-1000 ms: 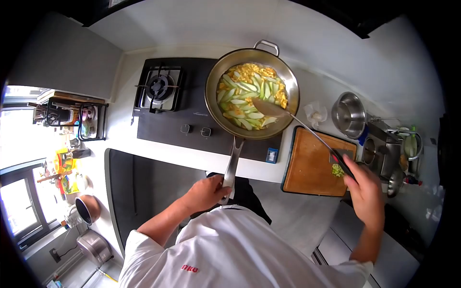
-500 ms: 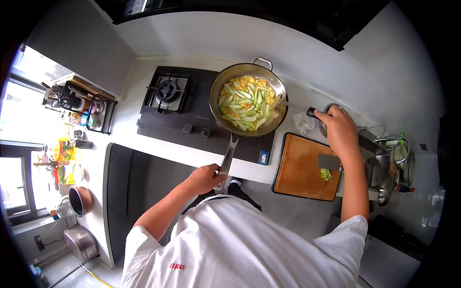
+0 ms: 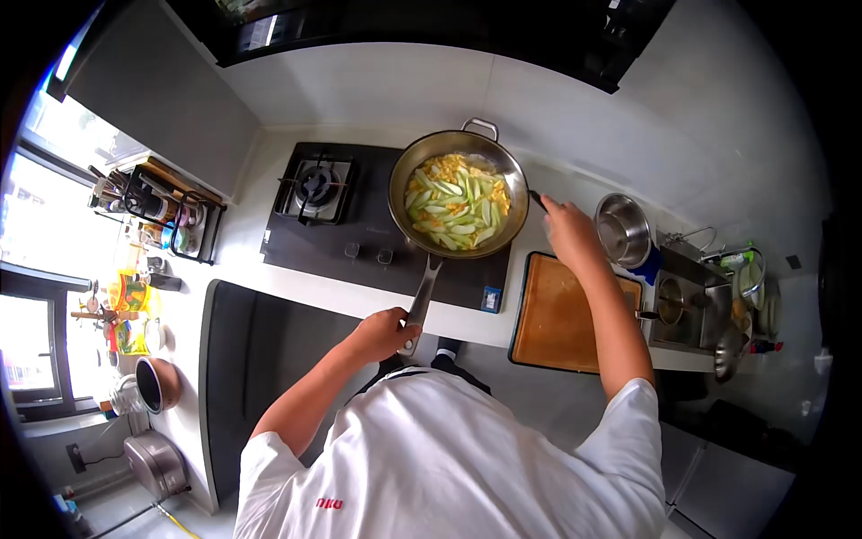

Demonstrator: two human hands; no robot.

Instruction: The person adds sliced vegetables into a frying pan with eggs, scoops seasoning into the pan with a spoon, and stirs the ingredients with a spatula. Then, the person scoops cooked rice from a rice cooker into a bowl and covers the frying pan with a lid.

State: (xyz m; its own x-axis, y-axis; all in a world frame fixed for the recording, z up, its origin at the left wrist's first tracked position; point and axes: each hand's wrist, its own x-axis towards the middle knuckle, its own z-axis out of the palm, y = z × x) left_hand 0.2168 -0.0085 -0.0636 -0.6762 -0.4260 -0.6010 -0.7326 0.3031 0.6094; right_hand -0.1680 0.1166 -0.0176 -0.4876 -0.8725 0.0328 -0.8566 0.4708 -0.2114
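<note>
My left hand (image 3: 382, 334) is closed round the long metal handle (image 3: 424, 296) of a frying pan (image 3: 401, 220) on the right side of the hob. Sliced pale green vegetable pieces (image 3: 453, 208) and yellow scrambled egg (image 3: 449, 166) lie in the pan. At the pan's right rim, my right hand (image 3: 567, 229) grips the black handle (image 3: 537, 200) of what looks like a spatula. Its head, towards the pan, cannot be made out clearly. Below my right forearm lies a wooden cutting board (image 3: 552, 314), partly covered by the arm.
A steel bowl (image 3: 622, 229) stands right of my right hand, near the sink (image 3: 709, 332). The left burner (image 3: 316, 184) has a bare grate. A small blue timer-like device (image 3: 491, 299) sits at the hob's front edge. A rack of bottles (image 3: 171, 211) stands far left.
My right hand has moved left from beside the steel bowl to the pan's rim, with the black handle in it. The bowl now shows fully. My left hand stays on the pan handle.
</note>
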